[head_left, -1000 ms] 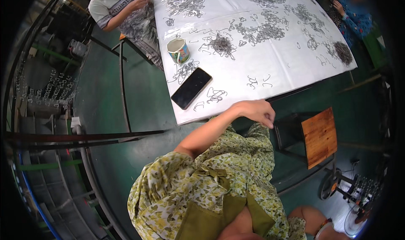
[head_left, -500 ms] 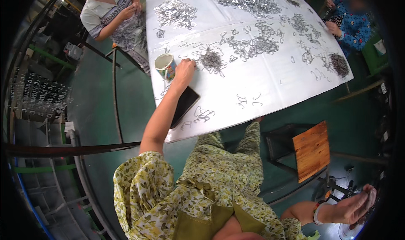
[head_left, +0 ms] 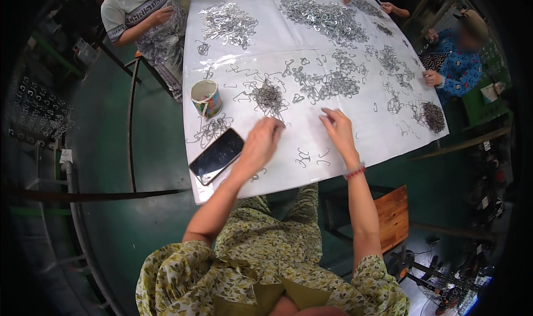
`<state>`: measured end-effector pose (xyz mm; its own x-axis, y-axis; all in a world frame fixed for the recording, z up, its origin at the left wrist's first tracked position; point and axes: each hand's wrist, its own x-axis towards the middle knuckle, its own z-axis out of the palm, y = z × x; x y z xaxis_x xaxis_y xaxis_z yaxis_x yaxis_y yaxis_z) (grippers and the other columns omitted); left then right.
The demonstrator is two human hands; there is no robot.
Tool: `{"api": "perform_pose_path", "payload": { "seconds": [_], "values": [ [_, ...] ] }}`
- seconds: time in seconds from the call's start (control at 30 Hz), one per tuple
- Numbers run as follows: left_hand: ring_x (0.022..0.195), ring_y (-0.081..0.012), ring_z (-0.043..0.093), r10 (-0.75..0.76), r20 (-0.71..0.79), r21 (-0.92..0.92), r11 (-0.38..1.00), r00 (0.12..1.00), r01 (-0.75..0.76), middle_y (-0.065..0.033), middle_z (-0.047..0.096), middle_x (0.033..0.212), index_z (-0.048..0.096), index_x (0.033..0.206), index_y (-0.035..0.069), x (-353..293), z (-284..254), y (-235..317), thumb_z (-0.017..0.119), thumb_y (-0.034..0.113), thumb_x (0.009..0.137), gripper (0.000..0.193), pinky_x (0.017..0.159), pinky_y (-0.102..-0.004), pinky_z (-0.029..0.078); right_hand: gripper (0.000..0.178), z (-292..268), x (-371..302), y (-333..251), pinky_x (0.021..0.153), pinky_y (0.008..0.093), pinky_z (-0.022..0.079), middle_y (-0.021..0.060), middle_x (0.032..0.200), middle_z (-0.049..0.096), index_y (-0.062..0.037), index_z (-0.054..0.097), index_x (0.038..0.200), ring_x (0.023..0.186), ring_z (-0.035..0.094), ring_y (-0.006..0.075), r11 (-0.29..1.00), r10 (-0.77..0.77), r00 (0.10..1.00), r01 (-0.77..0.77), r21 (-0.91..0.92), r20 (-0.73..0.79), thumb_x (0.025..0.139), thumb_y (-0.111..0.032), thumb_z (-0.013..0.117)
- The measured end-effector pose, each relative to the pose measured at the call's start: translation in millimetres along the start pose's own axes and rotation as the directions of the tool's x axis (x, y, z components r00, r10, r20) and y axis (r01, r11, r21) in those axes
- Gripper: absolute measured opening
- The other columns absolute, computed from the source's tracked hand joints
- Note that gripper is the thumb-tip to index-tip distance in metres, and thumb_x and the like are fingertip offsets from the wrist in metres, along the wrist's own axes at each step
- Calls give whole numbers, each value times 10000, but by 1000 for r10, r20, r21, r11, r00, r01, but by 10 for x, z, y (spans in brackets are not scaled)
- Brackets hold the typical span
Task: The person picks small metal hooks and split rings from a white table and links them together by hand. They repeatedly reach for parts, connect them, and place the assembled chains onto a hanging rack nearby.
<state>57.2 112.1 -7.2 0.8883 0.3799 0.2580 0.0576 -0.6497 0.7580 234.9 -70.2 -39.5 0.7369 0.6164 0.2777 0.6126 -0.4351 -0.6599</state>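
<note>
At the far left of the frame, a rack of hanging hooks (head_left: 36, 110). At upper left, a co-worker in a patterned outfit (head_left: 147, 24), beside the white-covered table (head_left: 305, 119). Left of centre, an upright, colourfully printed cup (head_left: 206, 98) with a handle; just below, loose dark hooks (head_left: 210, 130), then a black phone (head_left: 217, 156) lying at a slant near the table's corner. Higher up, a shiny hook pile (head_left: 229, 24).

Near the middle, the left hand (head_left: 261, 144), just below a tangled cluster of dark wire hooks (head_left: 269, 96), with fingers bent and drawn together; cannot tell whether gripping a hook, because of blur at the tips. Further right and lower, a few separate hooks (head_left: 302, 158) on the bare sheet; at upper centre, a large silvery pile (head_left: 325, 19), with a looser spread of hooks (head_left: 327, 83) below.

Right of centre, the right hand (head_left: 337, 127), below that spread, with thumb and forefinger parted and visibly unfilled; at the wrist, a red bracelet (head_left: 355, 171). At lower right, a wooden-topped stool (head_left: 393, 219); higher, a dense dark heap (head_left: 433, 118) near the table's right corner, and beyond, a co-worker in blue (head_left: 461, 60).
</note>
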Motion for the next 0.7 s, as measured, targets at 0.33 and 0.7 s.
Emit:
{"api": "perform_pose_path", "payload": {
  "seconds": [0.33,0.7],
  "values": [
    [806,-197,677,-198,218,-381,884,956,270,-132,693,876,599,1004,-33,-104,9,142,632,104,937,156,709,-323,533,111,593,495,308,785,483,410,99,933,662,-48,676,832,897,624,276,808,22,1000,-7,-589,19,879,-134,622],
    [789,-223,692,-55,167,-416,901,984,121,-136,701,858,620,981,-30,-121,218,452,653,93,921,141,727,-325,541,94,396,246,360,825,526,379,49,992,604,-81,717,882,992,556,252,840,15,1000,-6,-542,11,849,-162,682]
  ]
}}
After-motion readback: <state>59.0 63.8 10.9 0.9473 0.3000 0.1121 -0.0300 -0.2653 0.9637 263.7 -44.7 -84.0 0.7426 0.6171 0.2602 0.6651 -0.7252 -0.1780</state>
